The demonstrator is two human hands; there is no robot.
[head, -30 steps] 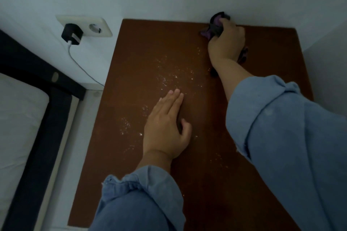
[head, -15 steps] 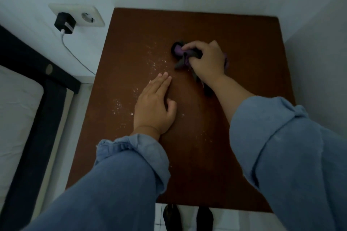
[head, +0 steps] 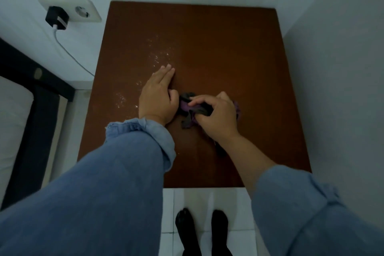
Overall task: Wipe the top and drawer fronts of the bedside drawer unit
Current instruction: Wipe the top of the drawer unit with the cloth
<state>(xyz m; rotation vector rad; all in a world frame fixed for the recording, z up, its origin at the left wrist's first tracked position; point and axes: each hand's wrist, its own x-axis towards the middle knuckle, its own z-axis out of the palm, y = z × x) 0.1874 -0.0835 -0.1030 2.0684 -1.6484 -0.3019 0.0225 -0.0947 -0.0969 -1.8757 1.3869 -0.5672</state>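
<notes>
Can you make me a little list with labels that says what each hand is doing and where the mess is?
left hand: flat on the drawer unit top, fingers straight
right hand: grips the purple and grey cloth
cloth: on the top, between both hands
white specks: beyond and left of the left hand
charger: plugged into the wall socket, on the left

A black plug-in charger [head: 56, 18] with a white cable [head: 68, 52] sat in a white double wall socket [head: 83, 9]; a dark bed frame [head: 35, 89] stood left.
</notes>
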